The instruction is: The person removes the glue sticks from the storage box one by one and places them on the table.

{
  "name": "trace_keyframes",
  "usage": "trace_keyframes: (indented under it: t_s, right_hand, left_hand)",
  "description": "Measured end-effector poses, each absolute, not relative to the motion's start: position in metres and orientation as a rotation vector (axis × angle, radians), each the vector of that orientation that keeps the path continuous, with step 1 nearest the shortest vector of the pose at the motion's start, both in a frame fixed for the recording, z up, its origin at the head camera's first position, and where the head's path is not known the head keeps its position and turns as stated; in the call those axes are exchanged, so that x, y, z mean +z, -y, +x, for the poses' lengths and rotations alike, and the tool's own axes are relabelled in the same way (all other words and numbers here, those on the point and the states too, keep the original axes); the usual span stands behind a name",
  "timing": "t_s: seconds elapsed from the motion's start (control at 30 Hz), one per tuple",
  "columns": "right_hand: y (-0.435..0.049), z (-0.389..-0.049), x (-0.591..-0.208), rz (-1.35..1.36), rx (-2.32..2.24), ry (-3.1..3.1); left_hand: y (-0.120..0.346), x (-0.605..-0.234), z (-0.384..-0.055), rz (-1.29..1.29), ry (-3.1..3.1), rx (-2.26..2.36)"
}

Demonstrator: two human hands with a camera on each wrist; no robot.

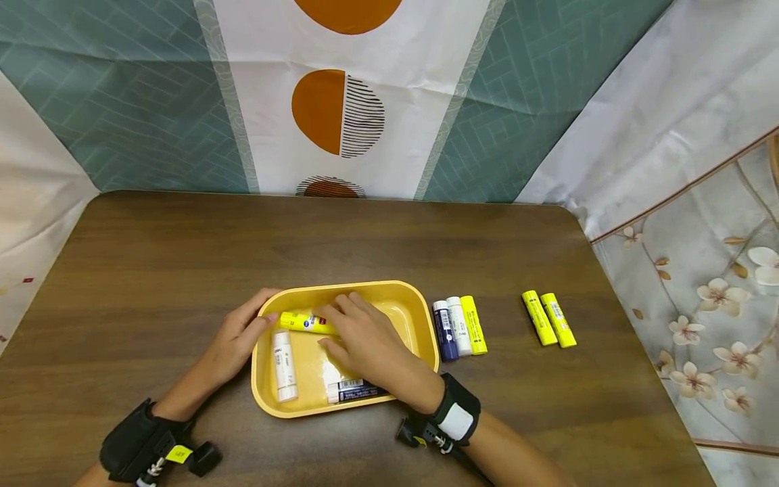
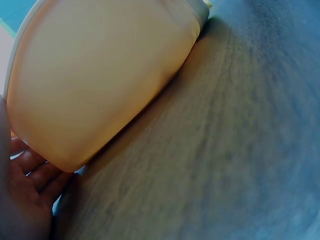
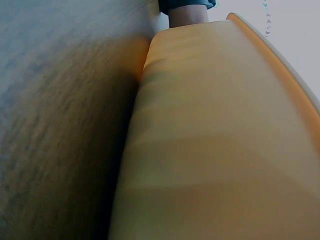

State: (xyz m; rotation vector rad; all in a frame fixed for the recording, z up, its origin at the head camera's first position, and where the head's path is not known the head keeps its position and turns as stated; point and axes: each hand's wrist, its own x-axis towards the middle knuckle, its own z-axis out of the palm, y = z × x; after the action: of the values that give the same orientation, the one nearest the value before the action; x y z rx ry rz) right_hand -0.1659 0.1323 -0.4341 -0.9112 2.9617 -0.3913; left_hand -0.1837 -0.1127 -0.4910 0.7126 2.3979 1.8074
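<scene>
A yellow plastic tray (image 1: 389, 297) sits on the table, with my left hand (image 1: 234, 341) holding its left end, thumb over the rim. In the left wrist view, the fingers (image 2: 37, 175) of that hand lie against the tray's outer wall at the bottom corner. My right hand (image 1: 371, 341) is inside the tray, its thumb and fingers curved round the right end of a yellow glue stick (image 1: 301, 322). A white glue stick (image 1: 284, 365) lies near the left wall. Along the front wall is a dark blue glue stick (image 1: 353, 390) with a white cap, partly hidden by the right wrist.
Just right of the tray, a blue glue stick (image 1: 445, 331), a white glue stick (image 1: 459, 326) and a yellow glue stick (image 1: 473, 325) lie side by side. Two more yellow glue sticks (image 1: 539, 318) lie farther right on the brown table (image 1: 389, 237). Curtains hang behind it.
</scene>
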Motion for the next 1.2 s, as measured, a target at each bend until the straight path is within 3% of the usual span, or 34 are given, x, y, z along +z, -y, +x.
trace_keyframes:
  t_s: [1.2]
  right_hand:
    - [-0.1354, -0.1666, -0.4379, -0.882, -0.434, -2.797]
  left_hand:
    - [0.1144, -0.4891, -0.1849, 0.718, -2.411, 1.796]
